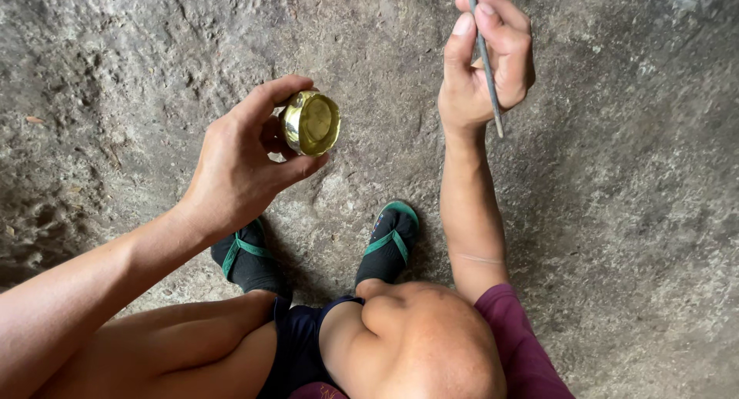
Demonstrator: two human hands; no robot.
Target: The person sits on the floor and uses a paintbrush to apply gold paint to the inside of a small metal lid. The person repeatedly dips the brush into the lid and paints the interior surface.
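We hold a small brass cup (312, 122) and a thin metal rod (485, 60) above the ground.

Our left hand (239, 164) grips the brass cup between thumb and fingertips, its open mouth turned toward us, just past the knuckles. Our right hand (485, 68) is clenched around the thin metal rod, which runs between thumb and forefinger and sticks out below the palm. Below our fingers lie the rough grey stone floor (631, 214) and our dark sandals with green straps (389, 245).

i see open rough stone floor (631, 214) right of and above hands, wide room there. below, my knees (416, 345) and two sandalled feet (389, 245) block passage between forearms.
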